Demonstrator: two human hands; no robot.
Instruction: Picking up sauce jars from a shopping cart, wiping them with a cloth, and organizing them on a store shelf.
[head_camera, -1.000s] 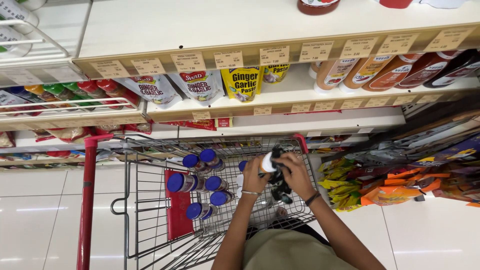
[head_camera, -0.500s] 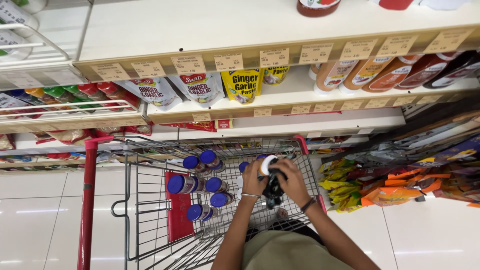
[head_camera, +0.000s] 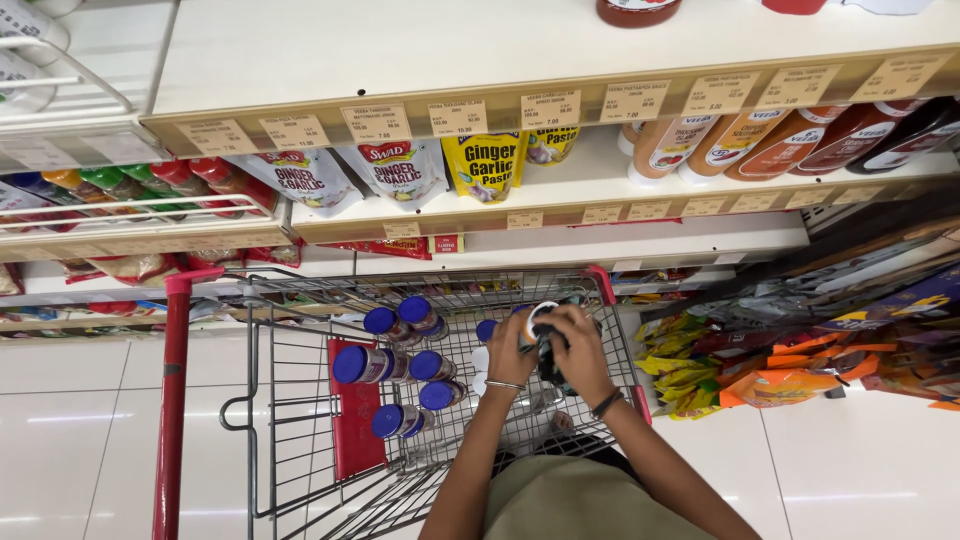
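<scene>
Both my hands are down inside a wire shopping cart (head_camera: 300, 400) with red trim. My left hand (head_camera: 510, 355) and my right hand (head_camera: 578, 345) together grip a dark bottle with a white cap (head_camera: 545, 335), held over the cart's right half. Several jars with blue lids (head_camera: 400, 365) lie on the cart floor just left of my hands. A bangle sits on my left wrist and a dark band on my right.
Store shelves (head_camera: 560, 190) stand right behind the cart, with white and yellow paste pouches (head_camera: 490, 165) and sauce bottles (head_camera: 760, 135). Coloured snack packets (head_camera: 800, 370) fill a low rack at the right. White tiled floor (head_camera: 70, 440) lies to the left.
My hands have shifted slightly within the cart while holding the bottle, turning it so the white cap faces up and left. The cart and jars have stayed put.
</scene>
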